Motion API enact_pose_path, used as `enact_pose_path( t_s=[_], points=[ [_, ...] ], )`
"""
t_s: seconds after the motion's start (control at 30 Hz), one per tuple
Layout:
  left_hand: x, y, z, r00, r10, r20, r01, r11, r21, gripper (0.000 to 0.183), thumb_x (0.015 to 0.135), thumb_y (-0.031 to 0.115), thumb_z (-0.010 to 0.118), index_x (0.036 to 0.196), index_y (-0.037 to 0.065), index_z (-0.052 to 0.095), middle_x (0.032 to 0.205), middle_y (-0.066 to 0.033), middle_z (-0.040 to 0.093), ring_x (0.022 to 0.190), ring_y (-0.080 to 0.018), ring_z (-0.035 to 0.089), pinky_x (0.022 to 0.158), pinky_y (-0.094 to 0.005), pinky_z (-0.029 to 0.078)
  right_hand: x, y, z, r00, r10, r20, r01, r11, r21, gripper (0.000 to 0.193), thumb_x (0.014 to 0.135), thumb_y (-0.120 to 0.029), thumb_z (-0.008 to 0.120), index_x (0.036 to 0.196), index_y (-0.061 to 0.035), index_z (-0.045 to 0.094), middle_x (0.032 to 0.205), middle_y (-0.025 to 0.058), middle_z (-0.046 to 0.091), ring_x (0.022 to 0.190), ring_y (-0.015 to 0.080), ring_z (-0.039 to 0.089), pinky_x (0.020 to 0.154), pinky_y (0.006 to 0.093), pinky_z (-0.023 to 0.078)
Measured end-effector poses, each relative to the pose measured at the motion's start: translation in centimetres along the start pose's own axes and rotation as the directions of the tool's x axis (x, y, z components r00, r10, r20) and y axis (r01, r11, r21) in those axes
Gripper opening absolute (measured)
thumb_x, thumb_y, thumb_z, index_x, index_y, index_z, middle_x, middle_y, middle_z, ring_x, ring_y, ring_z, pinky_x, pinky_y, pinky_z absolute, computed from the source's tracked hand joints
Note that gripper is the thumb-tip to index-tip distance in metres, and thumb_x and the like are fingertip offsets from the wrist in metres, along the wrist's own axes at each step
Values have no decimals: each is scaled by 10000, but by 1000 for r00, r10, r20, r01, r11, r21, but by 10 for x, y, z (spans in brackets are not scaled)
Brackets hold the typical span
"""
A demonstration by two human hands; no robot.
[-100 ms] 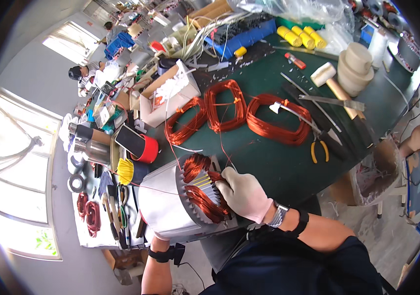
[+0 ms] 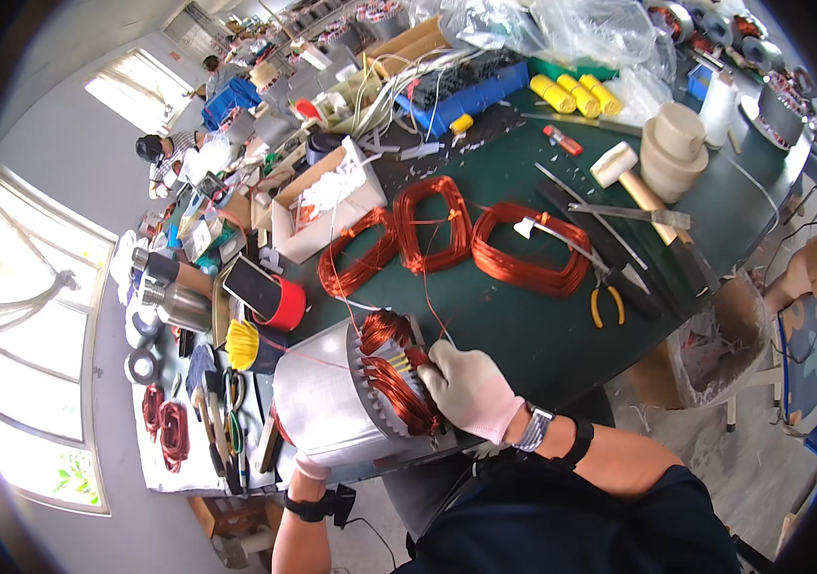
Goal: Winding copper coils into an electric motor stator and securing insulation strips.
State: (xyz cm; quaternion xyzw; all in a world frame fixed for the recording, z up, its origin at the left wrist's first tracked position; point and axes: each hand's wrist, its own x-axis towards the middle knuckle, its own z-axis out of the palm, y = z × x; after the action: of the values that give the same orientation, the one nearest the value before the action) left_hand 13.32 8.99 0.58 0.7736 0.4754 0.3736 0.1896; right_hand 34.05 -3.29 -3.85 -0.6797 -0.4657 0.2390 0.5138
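Currently I have the motor stator [image 2: 317, 402] lying on its side at the near edge of the green bench top [image 2: 542, 340], its open end facing right. Copper windings [image 2: 394, 394] bulge from that end in two bunches, with thin yellow strips [image 2: 391, 363] between them. I see the gloved right hand [image 2: 470, 385] at the bore, fingers bent against a dark red bundle there; whether they pinch it or only press, I can't tell. The left hand [image 2: 311, 468] is mostly hidden behind the stator's lower side, so I can't read its fingers.

Just beyond the stator, three copper wire coils stand in a row: a left coil [image 2: 334, 278], a middle coil [image 2: 410, 225] and a right coil [image 2: 533, 278]. A white-ended lead crosses the right one toward yellow-handled pliers [image 2: 607, 306]. Farther right I make out a pale-headed mallet [image 2: 613, 165] beside a stepped beige cylinder [image 2: 673, 158]. Left of the coils sits a cardboard box [image 2: 284, 230] of white scraps, and nearer, a phone [image 2: 253, 286] leans on a red container [image 2: 286, 306]. At the far left, a co-worker [image 2: 177, 150] is by the cluttered end.
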Motion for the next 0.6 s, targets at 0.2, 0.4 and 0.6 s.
enact_pose_path(
  t_s=[0.2, 0.4, 0.6],
  points=[
    [-24, -57, -23, 1000, -14, 12, 16, 986, -167, 343, 1037, 135, 648, 1315, -65, 650, 1295, -127, 689, 1089, -202, 699, 926, -332, 552, -10, -12, -9, 993, -1, 122, 19, 990, -141, 253, 1019, -235, 621, 928, -10, 551, 693, 263, 634, 711, 486, 661, 657, 574, 517],
    [-40, -124, -21, 998, -52, 36, 60, 963, -264, 334, 1033, 131, 654, 1301, -67, 660, 1289, -126, 693, 1103, -198, 694, 941, -330, 544, -12, -1, -51, 983, -118, 139, 121, 992, -19, 242, 977, -204, 671, 1117, -10, 634, 831, 188, 694, 774, 403, 694, 705, 483, 557],
    [-41, -77, -78, 894, -330, 302, 430, 820, -378, 354, 1068, 131, 585, 1366, -58, 608, 1261, -117, 691, 1160, -167, 627, 1018, -314, 477, 3, 24, -187, 933, -323, -157, -1, 435, -900, 296, 819, -75, 696, 1111, -64, 649, 991, 102, 667, 977, 316, 641, 853, 470, 513]
  ],
)
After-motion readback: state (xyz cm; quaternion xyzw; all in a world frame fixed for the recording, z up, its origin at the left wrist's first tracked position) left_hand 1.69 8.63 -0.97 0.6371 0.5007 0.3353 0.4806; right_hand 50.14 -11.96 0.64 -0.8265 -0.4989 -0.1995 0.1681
